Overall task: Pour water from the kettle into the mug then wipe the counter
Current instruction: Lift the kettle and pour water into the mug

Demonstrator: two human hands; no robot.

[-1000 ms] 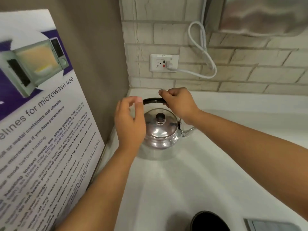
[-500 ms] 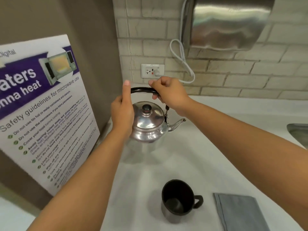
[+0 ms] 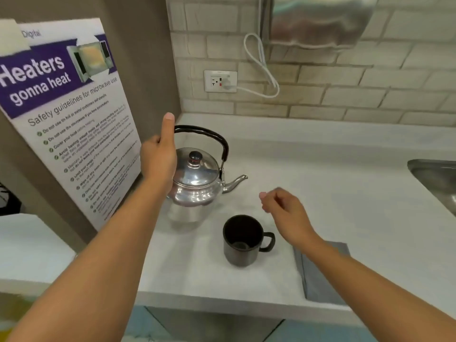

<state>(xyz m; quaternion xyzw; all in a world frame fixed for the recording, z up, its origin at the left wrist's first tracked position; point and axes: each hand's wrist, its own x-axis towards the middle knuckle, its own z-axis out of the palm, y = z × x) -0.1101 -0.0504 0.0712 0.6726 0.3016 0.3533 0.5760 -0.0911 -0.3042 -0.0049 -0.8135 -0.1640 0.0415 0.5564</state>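
Observation:
A shiny steel kettle [image 3: 197, 178] with a black arched handle stands near the back left corner of the white counter [image 3: 333, 183], spout pointing right. My left hand [image 3: 158, 161] is wrapped around the left end of the handle, thumb pointing up. A black mug [image 3: 240, 243] sits in front of the kettle, its inside looking dark and dry, handle to the right. My right hand [image 3: 286, 213] hovers just above and right of the mug with loosely curled fingers, holding nothing. A folded grey cloth [image 3: 320, 275] lies right of the mug, partly under my right forearm.
A microwave safety poster [image 3: 74, 107] leans on the left wall beside the kettle. On the tiled back wall are an outlet [image 3: 220, 80] with a white cord and a steel dispenser [image 3: 318, 21]. A sink edge [image 3: 434, 174] shows at the far right.
My right hand has let go of the kettle handle and dropped toward the mug. My left hand stays on the handle's left end. The view has pulled back, showing the mug and cloth fully.

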